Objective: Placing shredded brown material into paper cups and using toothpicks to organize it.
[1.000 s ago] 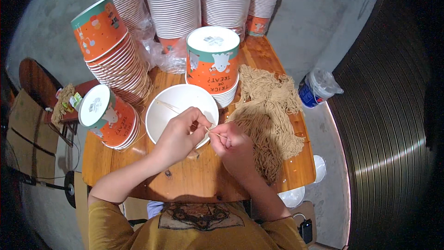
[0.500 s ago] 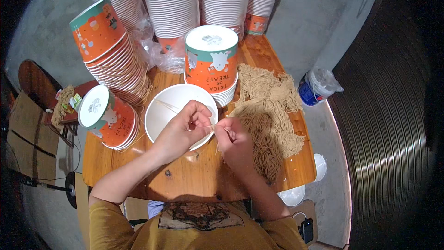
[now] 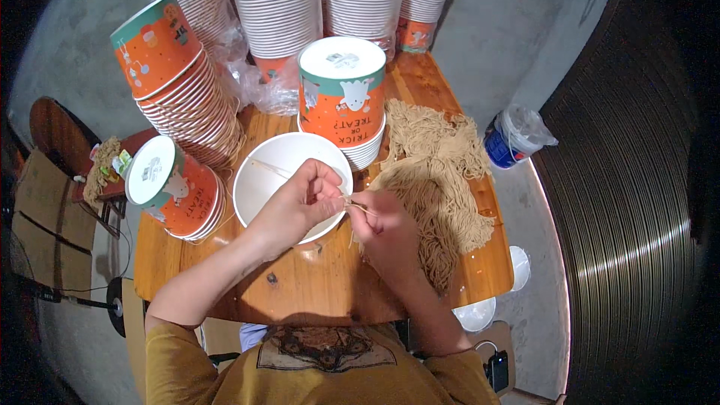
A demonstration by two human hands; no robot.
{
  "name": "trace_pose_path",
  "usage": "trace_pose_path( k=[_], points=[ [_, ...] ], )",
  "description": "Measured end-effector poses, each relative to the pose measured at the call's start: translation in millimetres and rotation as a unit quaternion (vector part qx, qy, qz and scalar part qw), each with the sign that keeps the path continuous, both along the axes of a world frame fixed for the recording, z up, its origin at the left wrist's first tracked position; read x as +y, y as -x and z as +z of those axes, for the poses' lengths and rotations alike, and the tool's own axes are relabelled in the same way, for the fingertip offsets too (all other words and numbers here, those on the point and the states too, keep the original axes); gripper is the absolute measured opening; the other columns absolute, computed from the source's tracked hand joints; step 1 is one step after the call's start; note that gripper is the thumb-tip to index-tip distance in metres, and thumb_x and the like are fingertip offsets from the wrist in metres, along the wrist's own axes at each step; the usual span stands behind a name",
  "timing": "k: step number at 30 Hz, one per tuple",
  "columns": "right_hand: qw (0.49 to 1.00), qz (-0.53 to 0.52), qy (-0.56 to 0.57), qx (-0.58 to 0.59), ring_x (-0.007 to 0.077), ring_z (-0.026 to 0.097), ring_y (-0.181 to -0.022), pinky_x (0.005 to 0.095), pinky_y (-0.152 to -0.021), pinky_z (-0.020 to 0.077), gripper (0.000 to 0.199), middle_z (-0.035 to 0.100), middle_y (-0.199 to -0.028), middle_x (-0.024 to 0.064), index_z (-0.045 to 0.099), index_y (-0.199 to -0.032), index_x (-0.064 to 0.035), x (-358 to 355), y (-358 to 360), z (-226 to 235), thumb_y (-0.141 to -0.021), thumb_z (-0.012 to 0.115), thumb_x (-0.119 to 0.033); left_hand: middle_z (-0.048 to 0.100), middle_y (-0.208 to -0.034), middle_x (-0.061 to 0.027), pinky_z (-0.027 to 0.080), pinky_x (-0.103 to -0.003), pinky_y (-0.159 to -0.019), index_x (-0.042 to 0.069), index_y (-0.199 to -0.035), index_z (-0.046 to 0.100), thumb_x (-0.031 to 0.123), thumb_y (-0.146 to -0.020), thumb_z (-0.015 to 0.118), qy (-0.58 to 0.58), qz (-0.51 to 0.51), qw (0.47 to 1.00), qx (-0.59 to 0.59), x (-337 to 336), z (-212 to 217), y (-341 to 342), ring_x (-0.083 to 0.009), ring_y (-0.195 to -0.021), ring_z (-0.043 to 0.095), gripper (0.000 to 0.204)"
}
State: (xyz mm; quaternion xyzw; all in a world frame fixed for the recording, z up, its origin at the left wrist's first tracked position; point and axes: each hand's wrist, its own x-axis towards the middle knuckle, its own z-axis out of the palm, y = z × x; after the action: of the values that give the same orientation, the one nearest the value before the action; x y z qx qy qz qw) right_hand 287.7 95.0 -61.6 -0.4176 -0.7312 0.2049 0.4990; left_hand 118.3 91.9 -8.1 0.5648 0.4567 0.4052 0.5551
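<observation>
Above the near rim of an open white paper bucket, my left hand pinches a thin beige string. My right hand, slightly blurred, closes its fingertips on the same string, close beside the left. A pale strand lies across the inside of the bucket, and part of the bucket is hidden behind my left hand. Just right of my right hand lies a thick heap of beige string.
Upturned orange and green paper buckets stand stacked behind and at the left. A tilted stack with strings rises farther left. Tall bagged white stacks fill the back. A lidded pail sits beyond the wooden table's right edge.
Both hands stay over the bucket's near rim. My right hand has shifted slightly right, and the fingertips are a little farther apart with the string between them.
</observation>
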Motion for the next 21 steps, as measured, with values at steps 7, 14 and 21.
trace_pose_path(
  k=[7,14,21],
  points=[
    [0.989,-0.043,-0.099,-0.1,0.0251,0.063,-0.068,0.0343,-0.06,0.0508,0.01,0.064,-0.078,0.0092,0.068,-0.089,-0.0092,0.0,-1.2,7.0,-0.079,0.067,-0.007,0.05,-0.09,-0.0007,0.043,-0.02,-0.075,0.002,-0.107,0.046,0.005,-0.091,0.061,-0.049,0.005,0.998,0.041,-1.9,-1.3,-0.8,-0.0066,-0.081,0.049,0.023],
    [0.999,-0.022,-0.043,-0.006,0.0214,0.062,-0.064,0.0303,-0.058,0.0487,0.008,0.063,-0.075,0.0077,0.067,-0.087,-0.0094,0.5,0.0,3.9,-0.08,0.066,-0.006,0.05,-0.095,-0.0001,0.043,-0.023,-0.081,0.005,-0.112,0.045,0.006,-0.091,0.059,-0.107,-0.026,0.983,0.146,-9.2,5.2,-3.1,-0.0086,-0.086,0.05,0.025],
    [0.999,-0.004,0.032,0.02,0.0201,0.062,-0.063,0.0318,-0.058,0.0496,0.011,0.062,-0.072,0.0078,0.061,-0.091,-0.009,-1.1,1.1,-3.5,-0.081,0.066,-0.007,0.053,-0.086,-0.0065,0.046,-0.028,-0.072,0.002,-0.111,0.044,0.005,-0.091,0.056,-0.135,-0.01,0.973,0.189,-7.7,2.4,-4.6,-0.0148,-0.078,0.054,0.024]
  ],
)
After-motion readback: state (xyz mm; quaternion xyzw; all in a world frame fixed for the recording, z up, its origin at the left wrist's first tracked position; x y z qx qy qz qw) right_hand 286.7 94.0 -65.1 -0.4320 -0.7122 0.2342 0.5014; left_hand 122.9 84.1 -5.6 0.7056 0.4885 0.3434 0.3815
